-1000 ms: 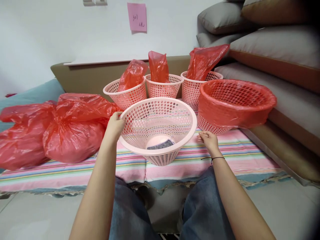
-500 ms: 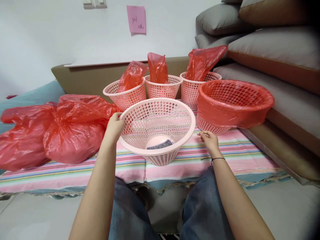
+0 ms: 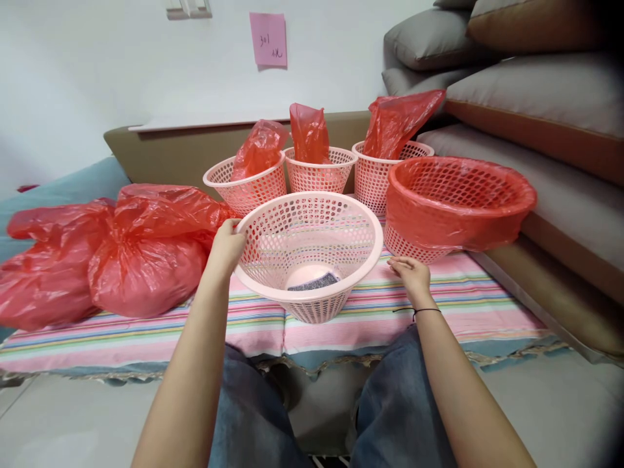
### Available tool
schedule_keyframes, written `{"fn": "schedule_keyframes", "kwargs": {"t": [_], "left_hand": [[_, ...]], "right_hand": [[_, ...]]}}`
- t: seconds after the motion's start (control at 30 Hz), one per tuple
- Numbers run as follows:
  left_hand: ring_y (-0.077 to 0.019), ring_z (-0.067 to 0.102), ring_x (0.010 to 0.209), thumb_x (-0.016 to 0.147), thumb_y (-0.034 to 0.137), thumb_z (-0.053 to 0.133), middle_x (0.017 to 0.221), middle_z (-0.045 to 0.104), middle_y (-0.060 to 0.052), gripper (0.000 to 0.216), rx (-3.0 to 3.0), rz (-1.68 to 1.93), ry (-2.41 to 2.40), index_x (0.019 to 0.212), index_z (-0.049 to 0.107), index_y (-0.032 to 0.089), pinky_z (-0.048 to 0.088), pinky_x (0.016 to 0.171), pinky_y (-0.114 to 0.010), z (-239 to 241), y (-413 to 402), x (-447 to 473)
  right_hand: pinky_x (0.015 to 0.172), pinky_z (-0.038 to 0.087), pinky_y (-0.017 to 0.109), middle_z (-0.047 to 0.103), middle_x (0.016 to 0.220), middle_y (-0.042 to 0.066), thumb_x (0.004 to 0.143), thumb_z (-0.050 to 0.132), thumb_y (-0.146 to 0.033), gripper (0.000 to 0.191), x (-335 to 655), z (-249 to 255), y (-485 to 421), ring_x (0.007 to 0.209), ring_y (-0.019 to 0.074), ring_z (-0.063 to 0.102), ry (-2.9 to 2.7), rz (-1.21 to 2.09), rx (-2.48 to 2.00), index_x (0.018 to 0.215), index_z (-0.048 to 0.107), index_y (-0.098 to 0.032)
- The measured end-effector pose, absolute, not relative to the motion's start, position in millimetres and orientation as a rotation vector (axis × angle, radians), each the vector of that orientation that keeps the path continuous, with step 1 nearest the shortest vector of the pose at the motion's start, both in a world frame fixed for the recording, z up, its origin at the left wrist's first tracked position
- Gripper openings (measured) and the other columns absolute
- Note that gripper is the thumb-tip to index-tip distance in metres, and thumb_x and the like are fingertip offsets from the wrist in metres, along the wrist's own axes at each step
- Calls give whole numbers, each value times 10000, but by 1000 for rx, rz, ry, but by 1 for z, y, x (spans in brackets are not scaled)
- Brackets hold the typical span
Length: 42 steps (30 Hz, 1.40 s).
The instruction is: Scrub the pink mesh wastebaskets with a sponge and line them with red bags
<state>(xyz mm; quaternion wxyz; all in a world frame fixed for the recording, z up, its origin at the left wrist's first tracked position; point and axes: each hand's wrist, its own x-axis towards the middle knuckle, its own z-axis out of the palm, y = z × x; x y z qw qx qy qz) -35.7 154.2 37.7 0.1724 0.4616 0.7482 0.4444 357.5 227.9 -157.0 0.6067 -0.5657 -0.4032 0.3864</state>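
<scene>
A pale pink plastic laundry basket with a perforated wall stands in the middle, its mouth tilted towards me. My left hand is closed on its rim at the left, thumb on the inside. A dark grey speckled piece of cloth lies on the basket's bottom. To the right of the basket, my right hand is held apart from it, fingers loosely stretched and nothing visible in them. Beyond that hand is another pink basket with a red plastic bag drawn over its rim.
Along the back stand three pink baskets with red bags poking out. Two full red bags rest at the left. Grey-brown cushions are piled at the right. Everything sits on a striped pink cloth.
The view has shifted very slightly. My left hand keeps its grip on the basket rim; the fingers of my right hand have straightened a little.
</scene>
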Motion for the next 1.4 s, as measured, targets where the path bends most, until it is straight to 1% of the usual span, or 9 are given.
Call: {"fn": "schedule_keyframes", "kwargs": {"t": [0.13, 0.23, 0.33, 0.63, 0.83, 0.97, 1.13, 1.4], "left_hand": [[-279, 670, 992, 697, 35, 536, 1109, 706, -141, 488, 1331, 1253, 2158, 1171, 636, 97, 523, 898, -396, 39, 153, -34], [-282, 668, 1008, 705, 40, 530, 1122, 705, -140, 480, 1351, 1252, 2170, 1170, 634, 102, 525, 891, -394, 38, 152, -34], [-284, 667, 1009, 708, 50, 534, 1111, 706, -136, 467, 1361, 1250, 2175, 1161, 634, 109, 530, 881, -392, 36, 153, -36], [-283, 671, 994, 696, 53, 543, 1085, 712, -130, 489, 1372, 1251, 2171, 1172, 637, 119, 524, 899, -399, 31, 156, -41], [-283, 670, 1009, 729, 70, 540, 1113, 705, -139, 467, 1354, 1259, 2163, 1185, 630, 117, 523, 914, -403, 34, 155, -38], [-286, 678, 999, 718, 60, 549, 1095, 710, -127, 480, 1345, 1253, 2161, 1185, 633, 132, 530, 915, -409, 36, 155, -38], [-293, 670, 1032, 719, 59, 558, 1094, 712, -126, 469, 1348, 1246, 2160, 1175, 637, 132, 522, 946, -422, 36, 156, -39], [-270, 678, 1010, 733, 69, 559, 1091, 717, -121, 458, 1349, 1246, 2162, 1180, 639, 132, 527, 933, -396, 33, 157, -41]], "right_hand": [[640, 613, 311, 742, 704, 65, 562, 827, -410, 328, 355, -154, 225, 657, 200, 715, -883, 924, -1282, 736, 668, -182], [612, 624, 307, 729, 661, 62, 613, 800, -407, 289, 354, -154, 224, 626, 198, 718, -855, 935, -1275, 708, 633, -192], [593, 627, 297, 723, 638, 61, 627, 797, -385, 269, 355, -153, 223, 611, 197, 718, -847, 943, -1270, 690, 618, -194], [570, 616, 277, 720, 630, 62, 609, 797, -332, 235, 354, -151, 223, 594, 190, 712, -819, 974, -1281, 681, 627, -187], [617, 625, 296, 718, 636, 46, 608, 811, -336, 256, 355, -150, 222, 622, 196, 723, -818, 977, -1268, 727, 637, -191], [625, 625, 288, 719, 633, 42, 602, 807, -296, 224, 359, -148, 220, 622, 188, 722, -802, 984, -1266, 715, 645, -190], [628, 626, 284, 729, 648, 45, 594, 798, -275, 195, 357, -147, 220, 627, 184, 721, -792, 997, -1265, 697, 660, -183], [625, 611, 264, 727, 646, 37, 555, 844, -281, 238, 352, -145, 219, 638, 174, 712, -810, 1009, -1264, 688, 687, -160]]}}
